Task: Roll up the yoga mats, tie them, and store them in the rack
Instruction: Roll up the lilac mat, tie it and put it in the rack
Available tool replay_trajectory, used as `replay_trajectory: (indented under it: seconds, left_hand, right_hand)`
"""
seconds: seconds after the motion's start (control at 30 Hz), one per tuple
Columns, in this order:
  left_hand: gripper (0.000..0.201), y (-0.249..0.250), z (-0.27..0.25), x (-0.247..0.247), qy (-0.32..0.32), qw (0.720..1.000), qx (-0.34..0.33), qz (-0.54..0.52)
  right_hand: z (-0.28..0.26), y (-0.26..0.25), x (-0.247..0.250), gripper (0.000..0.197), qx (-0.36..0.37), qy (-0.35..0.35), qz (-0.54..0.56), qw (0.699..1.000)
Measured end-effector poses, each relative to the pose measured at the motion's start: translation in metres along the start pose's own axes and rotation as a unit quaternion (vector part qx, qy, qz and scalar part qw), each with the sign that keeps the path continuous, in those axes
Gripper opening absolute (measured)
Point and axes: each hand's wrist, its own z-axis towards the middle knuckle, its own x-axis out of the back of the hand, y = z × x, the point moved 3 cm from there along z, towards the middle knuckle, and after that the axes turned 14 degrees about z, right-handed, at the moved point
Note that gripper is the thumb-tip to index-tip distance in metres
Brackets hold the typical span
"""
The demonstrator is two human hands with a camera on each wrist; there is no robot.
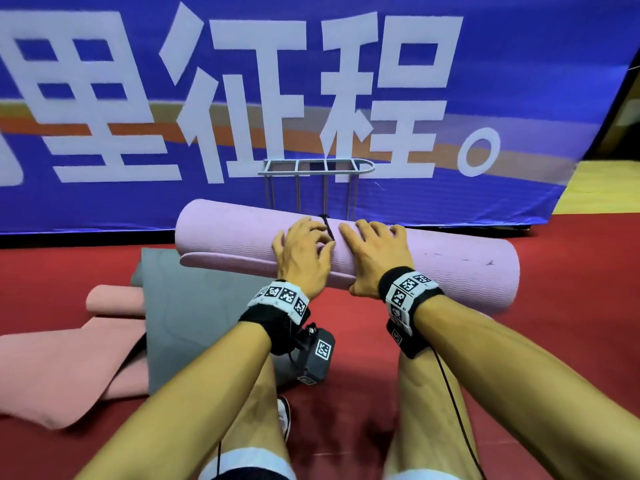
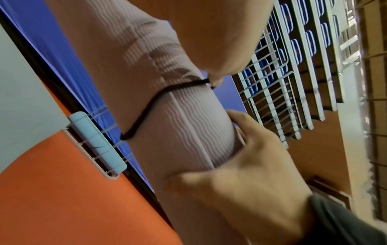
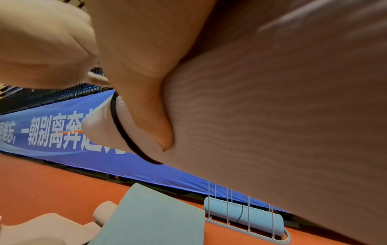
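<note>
The left hand [image 1: 302, 255] rests on top of the rolled lilac mat [image 1: 433, 268], its fingertips pinching the black cord [image 1: 328, 230] that circles the roll near its middle; the pinch shows best in the left wrist view, where a fingertip holds the cord [image 2: 146, 109] at the roll's edge. The right hand [image 1: 375, 252] lies just right of the cord, fingers spread over the roll and thumb pressed against its near side. In the right wrist view that thumb [image 3: 155, 116] digs into the mat [image 3: 272, 116] beside the cord [image 3: 123, 132].

The roll lies across the red floor [image 1: 554, 375] in front of the person's knees. Only part of the cord loop shows; its underside is hidden by the roll, and I cannot tell whether a knot is tied. The right hand's fingertips curl out of sight over the far side.

Left of the roll lie 2 more mats: 1 grey mat [image 1: 180, 317] spread flat, its near end hidden behind the left arm, and 1 pink mat [image 1: 59, 375] partly rolled and cut off at the frame's edge. Behind the roll stands 1 wire rack [image 1: 311, 168], its lower half hidden in the head view. The right wrist view shows 1 blue mat [image 3: 251, 217], rolled and tied, already lying in the rack [image 3: 249, 230]. That makes 4 mats. A blue banner [image 1: 519, 81] with large white characters runs behind everything.
</note>
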Motion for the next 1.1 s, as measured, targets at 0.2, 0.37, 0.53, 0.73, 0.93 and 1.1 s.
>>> replay_trajectory:
  seconds: [0.2,0.37,0.53,0.73,0.93,1.1]
  left_hand:
    - [0.082,-0.021,-0.001,0.012,-0.039,0.992,-0.109,0.057]
    - [0.144,-0.063,0.009,0.012,-0.213,0.879,-0.18,0.387]
    - [0.136,-0.067,0.003,-0.011,-0.239,0.844,-0.216,0.429]
    - [0.133,-0.087,-0.005,-0.049,-0.265,0.862,-0.233,0.363]
    - [0.134,-0.129,0.022,-0.124,-0.374,0.832,-0.223,0.344]
    - [0.128,-0.158,0.062,-0.175,-0.431,0.803,-0.219,0.349]
  right_hand:
    - [-0.005,0.011,0.0,0.12,0.022,-0.007,0.009,1.0]
    - [-0.01,0.022,-0.01,0.118,0.034,-0.019,0.024,0.999]
    - [-0.007,0.025,-0.024,0.117,0.06,-0.055,0.017,0.997]
    - [0.006,0.037,-0.06,0.121,0.07,-0.131,0.031,0.988]
    - [0.059,0.058,-0.145,0.12,0.072,-0.22,0.073,0.97]
    - [0.12,0.077,-0.198,0.123,0.077,-0.278,0.09,0.953]
